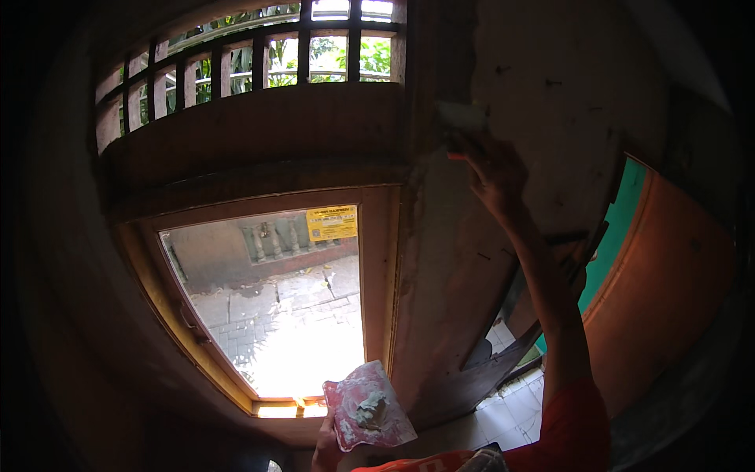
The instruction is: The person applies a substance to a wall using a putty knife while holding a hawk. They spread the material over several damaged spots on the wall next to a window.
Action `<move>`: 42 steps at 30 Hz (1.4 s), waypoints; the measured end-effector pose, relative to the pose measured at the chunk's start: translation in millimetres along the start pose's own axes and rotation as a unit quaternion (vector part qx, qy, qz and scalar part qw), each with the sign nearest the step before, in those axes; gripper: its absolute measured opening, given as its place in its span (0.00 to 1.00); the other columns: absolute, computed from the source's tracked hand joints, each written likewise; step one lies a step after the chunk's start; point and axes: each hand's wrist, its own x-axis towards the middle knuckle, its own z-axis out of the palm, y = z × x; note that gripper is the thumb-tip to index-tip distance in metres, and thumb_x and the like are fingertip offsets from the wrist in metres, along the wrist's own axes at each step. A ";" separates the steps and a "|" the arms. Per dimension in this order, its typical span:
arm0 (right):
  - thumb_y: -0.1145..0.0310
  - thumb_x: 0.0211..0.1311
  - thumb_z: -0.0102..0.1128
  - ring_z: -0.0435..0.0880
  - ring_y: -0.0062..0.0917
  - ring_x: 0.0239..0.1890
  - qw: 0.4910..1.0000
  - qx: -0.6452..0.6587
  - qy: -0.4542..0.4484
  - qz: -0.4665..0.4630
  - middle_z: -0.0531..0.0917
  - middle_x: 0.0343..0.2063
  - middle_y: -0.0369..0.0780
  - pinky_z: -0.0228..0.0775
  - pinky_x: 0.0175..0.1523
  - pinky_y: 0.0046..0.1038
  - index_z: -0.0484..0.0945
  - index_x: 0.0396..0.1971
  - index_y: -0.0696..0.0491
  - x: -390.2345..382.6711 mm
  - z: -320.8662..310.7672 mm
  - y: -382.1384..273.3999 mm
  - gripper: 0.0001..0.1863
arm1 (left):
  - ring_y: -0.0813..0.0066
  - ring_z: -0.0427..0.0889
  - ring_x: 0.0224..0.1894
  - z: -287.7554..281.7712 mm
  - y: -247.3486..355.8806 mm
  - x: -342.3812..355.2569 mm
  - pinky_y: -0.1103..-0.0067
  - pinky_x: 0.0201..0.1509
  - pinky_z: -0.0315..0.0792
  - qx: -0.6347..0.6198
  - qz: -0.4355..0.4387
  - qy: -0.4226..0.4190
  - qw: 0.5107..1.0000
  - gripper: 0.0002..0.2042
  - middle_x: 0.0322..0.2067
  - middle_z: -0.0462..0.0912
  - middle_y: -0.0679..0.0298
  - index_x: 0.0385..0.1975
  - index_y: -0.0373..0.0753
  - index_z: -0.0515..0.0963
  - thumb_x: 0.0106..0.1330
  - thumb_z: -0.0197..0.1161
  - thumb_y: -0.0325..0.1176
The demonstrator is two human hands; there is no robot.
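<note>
The right hand is raised in the upper centre-right of the frame, its fingers closed around the handle of a putty knife whose pale blade lies flat against the wall. The blade sits just right of the door frame's vertical post, close to that edge but with bare plaster open above and to the right of it. The forearm runs down toward the lower right, ending in an orange sleeve.

At the bottom centre, the left hand grips a flat mixing board from below; the board is tilted, smeared pinkish-white, with a lump of pale putty near its middle. It sits well below the knife, with clear air between the two.

The wall surface is rough and patchy, grey-brown, with small dark marks. Left of the post, a wooden-framed doorway opens onto sunlit paving, with a barred transom window above showing green leaves. At right, a green and orange panel leans near a tiled floor.
</note>
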 end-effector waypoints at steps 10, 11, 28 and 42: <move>0.80 0.35 0.62 0.74 0.28 0.25 1.000 -0.028 -0.004 0.003 0.79 0.38 0.33 0.71 0.31 0.26 0.78 0.44 0.43 2.1 10.0 -4.9 0.28 | 0.61 0.71 0.53 -5.1 5.3 -2.7 0.67 0.54 0.69 0.002 -0.009 0.005 1.000 0.24 0.54 0.67 0.52 0.58 0.32 0.56 0.71 0.33 0.44; 0.79 0.34 0.62 0.75 0.29 0.29 0.999 -0.029 -0.022 0.013 0.78 0.38 0.33 0.71 0.33 0.27 0.76 0.46 0.43 0.3 9.6 -4.8 0.30 | 0.61 0.71 0.53 -5.6 6.3 -1.9 0.67 0.55 0.68 0.002 -0.010 0.004 1.000 0.24 0.54 0.67 0.52 0.58 0.32 0.56 0.71 0.33 0.44; 0.79 0.30 0.62 0.75 0.29 0.29 0.995 -0.014 -0.076 0.060 0.78 0.38 0.33 0.71 0.34 0.28 0.75 0.49 0.41 -29.2 20.4 -21.1 0.36 | 0.59 0.69 0.55 -9.1 10.3 -2.7 0.66 0.56 0.67 0.009 -0.028 0.011 1.000 0.25 0.55 0.66 0.51 0.59 0.33 0.55 0.71 0.32 0.45; 0.78 0.28 0.66 0.75 0.32 0.41 0.987 0.007 -0.141 0.071 0.74 0.46 0.35 0.72 0.40 0.31 0.67 0.55 0.43 -50.7 13.2 -32.0 0.43 | 0.58 0.68 0.56 -1.7 15.7 -10.1 0.65 0.58 0.66 0.025 -0.037 0.019 0.999 0.25 0.56 0.65 0.51 0.60 0.33 0.54 0.71 0.32 0.46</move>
